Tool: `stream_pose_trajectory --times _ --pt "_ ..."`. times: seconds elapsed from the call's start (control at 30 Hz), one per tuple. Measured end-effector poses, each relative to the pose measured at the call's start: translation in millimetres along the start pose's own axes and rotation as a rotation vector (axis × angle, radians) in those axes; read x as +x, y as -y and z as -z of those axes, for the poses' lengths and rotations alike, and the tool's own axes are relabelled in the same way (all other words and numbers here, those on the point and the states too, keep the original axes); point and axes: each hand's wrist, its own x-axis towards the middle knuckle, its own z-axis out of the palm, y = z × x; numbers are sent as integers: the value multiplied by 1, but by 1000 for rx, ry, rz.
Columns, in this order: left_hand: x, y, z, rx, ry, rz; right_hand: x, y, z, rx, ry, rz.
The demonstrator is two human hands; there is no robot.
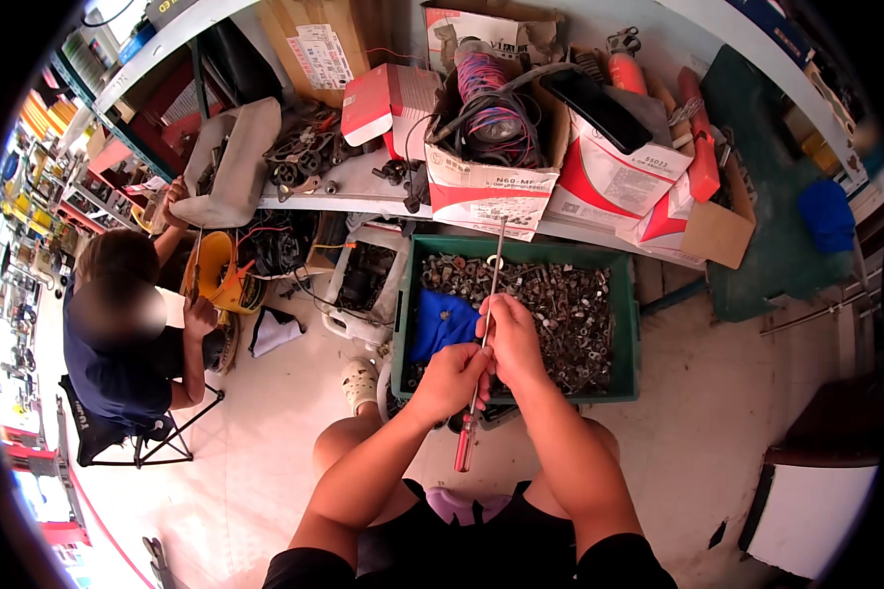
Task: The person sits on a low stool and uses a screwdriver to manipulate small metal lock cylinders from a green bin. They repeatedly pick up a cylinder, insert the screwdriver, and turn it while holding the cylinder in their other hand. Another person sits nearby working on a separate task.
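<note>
A long screwdriver (465,444) with a clear red handle slants over the near edge of a green bin (627,329). Its handle points toward me and its thin shaft away. My left hand (446,386) is closed around the shaft just above the handle. Farther up, my right hand (511,339) pinches the same shaft. Beneath my hands, the bin holds a heap of small metal bolts, nuts and washers (570,304). A blue cloth (442,324) lies on the heap at the left. My fingers hide part of the shaft.
A shelf (383,204) behind the bin bears a carton of cables (496,191), a phone (596,108) and loose metal parts (307,157). To the left, a seated person (118,334) holds a tool beside a yellow bucket (211,270). A white container (368,280) stands beside the bin.
</note>
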Motion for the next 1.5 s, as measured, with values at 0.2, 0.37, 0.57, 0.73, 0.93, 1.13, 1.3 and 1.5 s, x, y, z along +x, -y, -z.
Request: stream_pose_trajectory --times 0.2,0.37,0.57,0.73,0.93,1.13,1.3,1.5 --pt "1 3 -3 -2 13 -2 -1 2 2 -20 -13 -14" --pt "0 -3 -5 46 -10 2 -1 4 3 -43 -16 -24" --pt "1 -2 -5 76 -21 -2 0 4 5 -122 -1 -5" --pt "11 11 -3 138 -28 8 10 -6 11 -274 -15 44" --pt "16 17 -5 147 -36 43 17 -10 18 -522 -48 139" --pt "12 14 -10 158 -97 -48 21 -11 22 -583 -71 177" --pt "9 18 -9 -42 -122 5 14 -2 18 -447 -62 124" --pt "5 12 -11 -158 -50 -1 13 2 21 -456 -118 188"
